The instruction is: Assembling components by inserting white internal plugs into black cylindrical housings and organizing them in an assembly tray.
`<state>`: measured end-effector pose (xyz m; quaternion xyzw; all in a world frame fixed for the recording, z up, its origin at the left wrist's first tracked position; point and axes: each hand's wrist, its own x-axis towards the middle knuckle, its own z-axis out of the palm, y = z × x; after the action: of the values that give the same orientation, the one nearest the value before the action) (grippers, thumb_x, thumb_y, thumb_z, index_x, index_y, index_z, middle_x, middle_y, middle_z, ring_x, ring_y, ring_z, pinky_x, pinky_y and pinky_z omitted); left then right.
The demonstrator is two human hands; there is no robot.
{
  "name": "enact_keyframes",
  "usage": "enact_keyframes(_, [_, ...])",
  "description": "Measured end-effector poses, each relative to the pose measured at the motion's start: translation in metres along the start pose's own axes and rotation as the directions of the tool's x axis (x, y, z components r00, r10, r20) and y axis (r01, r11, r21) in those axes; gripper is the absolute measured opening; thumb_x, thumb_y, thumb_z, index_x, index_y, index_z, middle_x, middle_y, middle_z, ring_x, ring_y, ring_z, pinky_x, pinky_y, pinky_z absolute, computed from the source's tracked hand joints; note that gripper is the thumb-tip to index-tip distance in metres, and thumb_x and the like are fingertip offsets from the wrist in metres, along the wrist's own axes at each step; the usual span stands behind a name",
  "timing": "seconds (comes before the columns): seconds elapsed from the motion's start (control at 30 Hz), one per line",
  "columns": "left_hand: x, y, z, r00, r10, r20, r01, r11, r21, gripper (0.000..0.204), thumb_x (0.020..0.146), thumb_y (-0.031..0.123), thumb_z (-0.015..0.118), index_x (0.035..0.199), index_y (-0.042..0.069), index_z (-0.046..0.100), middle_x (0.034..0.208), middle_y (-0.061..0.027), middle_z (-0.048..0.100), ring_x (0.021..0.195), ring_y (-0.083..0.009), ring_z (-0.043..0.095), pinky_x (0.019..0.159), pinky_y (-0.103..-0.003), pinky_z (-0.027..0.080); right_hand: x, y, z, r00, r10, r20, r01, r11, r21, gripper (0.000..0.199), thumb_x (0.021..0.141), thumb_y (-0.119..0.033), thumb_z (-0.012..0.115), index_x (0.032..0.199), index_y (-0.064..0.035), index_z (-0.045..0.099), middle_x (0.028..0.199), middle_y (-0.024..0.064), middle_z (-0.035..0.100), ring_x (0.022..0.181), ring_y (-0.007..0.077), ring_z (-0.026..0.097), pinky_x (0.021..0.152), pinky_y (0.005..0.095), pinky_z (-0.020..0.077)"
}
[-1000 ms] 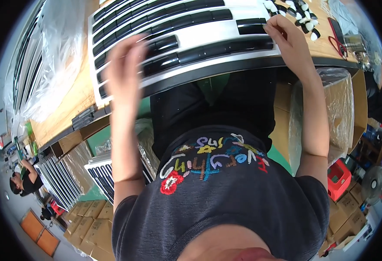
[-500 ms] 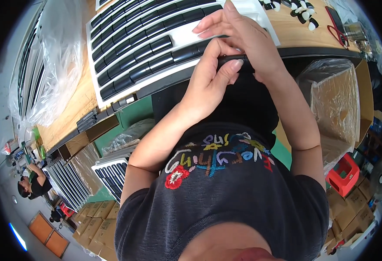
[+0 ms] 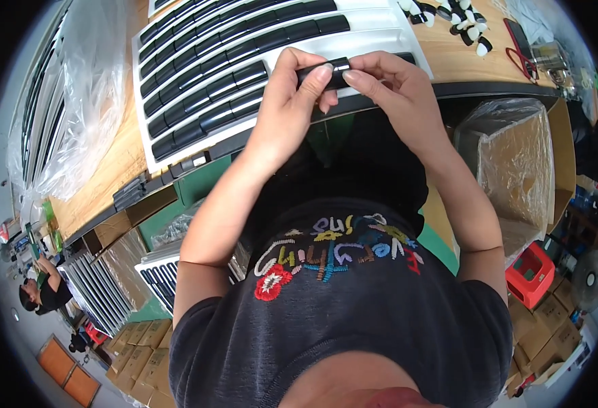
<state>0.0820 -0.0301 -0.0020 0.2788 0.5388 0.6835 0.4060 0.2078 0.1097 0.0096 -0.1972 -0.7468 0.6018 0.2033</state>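
Head view: left hand & right hand both pinch a small black glossy strip above the white grille panel on wooden bench.

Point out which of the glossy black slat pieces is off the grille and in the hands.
The short black slat piece, pinched between the left hand and right hand above the grille's near edge; the others sit in its rows.

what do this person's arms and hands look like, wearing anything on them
Both arms are bare from the short sleeves of a black T-shirt down to the fingers. The left hand and right hand wear no gloves, and no rings, watch or bracelets show. The fingernails look natural and unpainted.
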Motion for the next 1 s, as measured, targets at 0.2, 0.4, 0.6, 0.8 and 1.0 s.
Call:
enact_keyframes(0.2, [0.023,0.004,-0.060,0.868,0.479,0.130,-0.274,0.244,0.930,0.029,0.087,0.002,0.063,0.115,0.010,0.059,0.110,-0.0115,0.053,0.096,-0.0293,0.052,0.082,-0.041,0.045,0.046,0.041,-0.077,0.983,0.031,-0.179,-0.072,0.972,-0.225,0.032,0.090,-0.031,0.070,0.102,-0.0018,0.073,0.078,-0.0026,0.065,0.071,0.0045,0.053,0.066,0.0208,0.0424])
enact_keyframes(0.4, [0.022,0.014,-0.095,0.928,0.229,0.294,-0.270,-0.130,0.954,0.015,0.090,0.010,0.064,0.103,0.017,0.064,0.111,-0.0093,0.049,0.102,-0.0284,0.048,0.084,-0.041,0.041,0.065,0.063,-0.091,0.970,-0.037,-0.241,-0.131,0.753,-0.644,0.032,0.087,-0.032,0.073,0.099,-0.0028,0.073,0.079,0.0049,0.068,0.074,0.0130,0.060,0.071,0.0278,0.0488])
enact_keyframes(0.6, [0.026,0.018,-0.086,0.925,0.227,0.304,-0.299,-0.056,0.953,0.010,0.089,0.009,0.063,0.096,0.010,0.056,0.102,-0.0097,0.051,0.099,-0.0285,0.049,0.083,-0.041,0.040,0.111,0.098,-0.124,0.943,-0.158,-0.294,-0.153,0.576,-0.803,0.029,0.091,-0.030,0.068,0.099,-0.0020,0.065,0.087,0.0094,0.065,0.081,0.0168,0.062,0.074,0.0318,0.0492])
enact_keyframes(0.8, [0.010,0.007,-0.054,0.932,0.353,-0.079,-0.286,0.852,0.439,0.035,0.092,-0.002,0.064,0.116,0.004,0.040,0.103,-0.0080,0.056,0.083,-0.0109,0.060,0.071,-0.025,0.052,0.089,0.105,-0.128,0.897,-0.347,-0.274,-0.018,0.589,-0.808,0.028,0.092,-0.026,0.067,0.106,-0.0032,0.060,0.084,0.0090,0.067,0.077,0.0172,0.064,0.070,0.0323,0.0492])
enact_keyframes(1.0, [-0.003,-0.009,-0.025,0.987,0.077,-0.141,-0.096,0.986,-0.134,0.027,0.092,0.013,0.071,0.115,0.004,0.061,0.090,0.0005,0.064,0.077,-0.0048,0.058,0.071,-0.019,0.047,0.018,-0.012,-0.031,0.992,-0.105,-0.073,0.090,0.977,-0.193,0.029,0.103,-0.014,0.050,0.131,-0.0084,0.058,0.090,0.0018,0.060,0.070,0.0055,0.048,0.064,0.0191,0.0425])
